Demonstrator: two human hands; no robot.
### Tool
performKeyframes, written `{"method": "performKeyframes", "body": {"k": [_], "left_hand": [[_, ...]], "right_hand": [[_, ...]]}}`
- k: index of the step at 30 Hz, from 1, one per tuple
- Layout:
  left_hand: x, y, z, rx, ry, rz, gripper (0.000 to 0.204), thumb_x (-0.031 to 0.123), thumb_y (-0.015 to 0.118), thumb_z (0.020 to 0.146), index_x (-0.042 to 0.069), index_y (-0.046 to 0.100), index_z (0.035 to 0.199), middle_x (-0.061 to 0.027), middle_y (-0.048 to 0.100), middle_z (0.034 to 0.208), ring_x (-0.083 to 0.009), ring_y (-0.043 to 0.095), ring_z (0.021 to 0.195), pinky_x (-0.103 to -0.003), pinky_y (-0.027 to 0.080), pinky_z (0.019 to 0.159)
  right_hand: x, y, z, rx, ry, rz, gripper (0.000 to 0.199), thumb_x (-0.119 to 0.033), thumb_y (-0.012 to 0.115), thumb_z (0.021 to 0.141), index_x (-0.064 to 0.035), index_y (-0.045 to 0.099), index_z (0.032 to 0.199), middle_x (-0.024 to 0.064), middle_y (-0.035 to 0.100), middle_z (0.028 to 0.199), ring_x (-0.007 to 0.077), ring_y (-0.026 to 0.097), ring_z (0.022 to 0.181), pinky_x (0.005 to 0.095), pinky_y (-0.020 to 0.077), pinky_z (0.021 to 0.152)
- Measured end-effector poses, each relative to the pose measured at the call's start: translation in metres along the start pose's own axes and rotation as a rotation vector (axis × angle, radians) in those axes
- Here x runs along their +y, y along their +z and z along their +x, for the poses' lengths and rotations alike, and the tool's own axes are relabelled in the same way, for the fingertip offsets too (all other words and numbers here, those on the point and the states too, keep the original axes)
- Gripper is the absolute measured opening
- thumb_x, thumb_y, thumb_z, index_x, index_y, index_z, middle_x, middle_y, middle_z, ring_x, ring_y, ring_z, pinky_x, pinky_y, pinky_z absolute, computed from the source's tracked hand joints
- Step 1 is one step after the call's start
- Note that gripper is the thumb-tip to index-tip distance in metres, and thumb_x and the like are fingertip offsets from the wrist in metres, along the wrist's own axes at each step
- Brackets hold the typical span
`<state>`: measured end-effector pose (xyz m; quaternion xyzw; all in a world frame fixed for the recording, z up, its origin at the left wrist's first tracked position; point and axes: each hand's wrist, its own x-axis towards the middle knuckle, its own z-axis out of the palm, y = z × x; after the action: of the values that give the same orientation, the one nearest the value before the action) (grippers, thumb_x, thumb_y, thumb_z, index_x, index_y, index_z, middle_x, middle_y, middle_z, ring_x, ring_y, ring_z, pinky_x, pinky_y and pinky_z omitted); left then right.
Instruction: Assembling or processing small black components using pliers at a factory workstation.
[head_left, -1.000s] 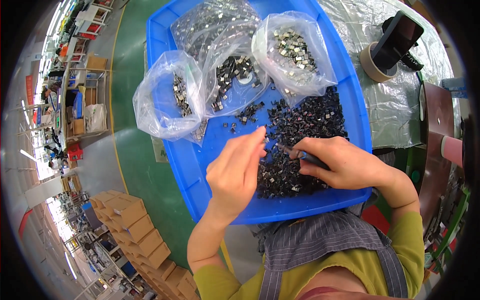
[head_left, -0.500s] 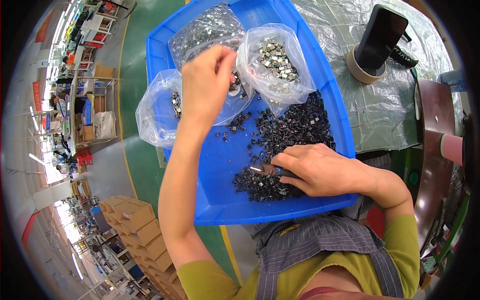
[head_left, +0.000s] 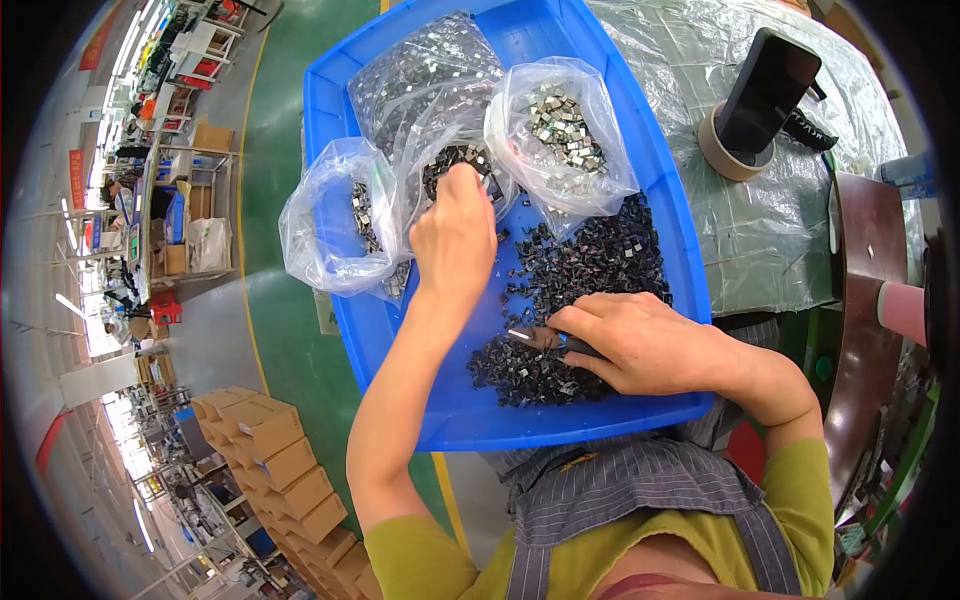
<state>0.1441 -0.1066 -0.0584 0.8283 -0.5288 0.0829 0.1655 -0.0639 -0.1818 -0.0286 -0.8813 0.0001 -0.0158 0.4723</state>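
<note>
Over the middle clear bag point(head_left: 408, 165), my left hand point(head_left: 455, 240) is closed, fingertips pinched at the dark and silvery pieces point(head_left: 448, 160) inside it. Whether something is between those fingertips is hidden. My right hand point(head_left: 655, 345) grips a small dark-handled tool with a shiny metal tip point(head_left: 538, 337). Its tip points left, just above a heap of tiny black parts point(head_left: 520, 378). More black parts point(head_left: 610, 250) spread up the right side of the blue tray point(head_left: 440, 425). An open clear bag of small silvery metal pieces point(head_left: 565, 130) stands beyond them.
Left in the tray sits another open clear bag point(head_left: 320, 220) with silvery pieces; a larger clear bag point(head_left: 425, 70) lies at the back. Beside the tray, a phone point(head_left: 768, 90) leans in a tape roll point(head_left: 725, 150) on a plastic-covered table point(head_left: 760, 250). Cardboard boxes point(head_left: 265, 430) are stacked left.
My left hand has come down and to the right, from above the bags to the middle bag's opening. The right hand keeps its hold on the tool, nearly unmoved.
</note>
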Motion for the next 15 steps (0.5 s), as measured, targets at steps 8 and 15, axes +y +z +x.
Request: {"method": "performKeyframes", "body": {"k": [8, 15], "left_hand": [[0.041, -0.075, -0.065, -0.212, -0.340, -1.133, 0.020, 0.000, 0.052, 0.093, 0.000, 0.052, 0.113, -0.0075, 0.064, 0.082, -0.0075, 0.057, 0.059, -0.022, 0.046, 0.052], [0.038, -0.071, -0.073, -0.159, -0.275, -1.088, 0.034, -0.005, 0.055, 0.089, 0.001, 0.051, 0.122, -0.0105, 0.066, 0.082, -0.0140, 0.063, 0.061, -0.027, 0.050, 0.052]], "right_hand": [[-0.006, -0.001, 0.006, 0.236, 0.184, 0.101, 0.033, -0.008, 0.061, 0.086, -0.0016, 0.049, 0.115, 0.0197, 0.056, 0.099, 0.0392, 0.058, 0.091, 0.0443, 0.0473, 0.076], [-0.010, 0.002, 0.010, 0.174, 0.170, 0.013, 0.040, -0.007, 0.062, 0.084, -0.0026, 0.047, 0.121, 0.0184, 0.055, 0.103, 0.0383, 0.055, 0.094, 0.0431, 0.0457, 0.080]]}}
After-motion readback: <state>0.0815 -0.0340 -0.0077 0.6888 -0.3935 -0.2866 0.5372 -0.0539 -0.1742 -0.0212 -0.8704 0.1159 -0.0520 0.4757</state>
